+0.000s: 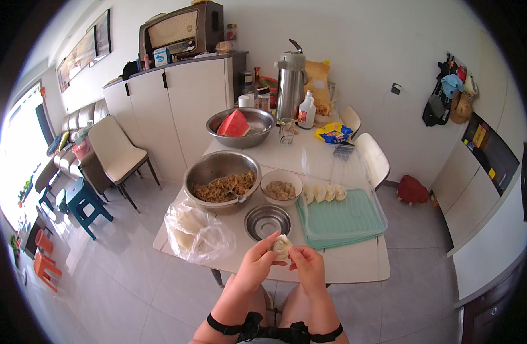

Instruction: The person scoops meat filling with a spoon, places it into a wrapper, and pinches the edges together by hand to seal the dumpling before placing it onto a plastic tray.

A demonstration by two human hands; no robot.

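Observation:
My left hand (259,261) and my right hand (307,263) pinch the two sides of a partly folded dumpling (282,247) at the table's near edge. Just beyond it sits a small metal bowl (268,222). Further left, a large steel bowl (192,193) holds minced filling (225,188) with a utensil in it. A white bowl (298,194) contains pale lumps of food (280,190). Several folded dumplings (330,193) lie in a row at the far side of a green tray (353,215). A clear plastic bag (199,234) with pale dough wrappers inside rests at the left.
Behind the bowls, a steel basin (263,139) holds a watermelon wedge (234,124). A drinking glass (286,131), a metal airpot (290,86), a white bottle (307,111) and a yellow-blue packet (333,132) stand or lie farther back. Chairs (372,157) are at the table's right side.

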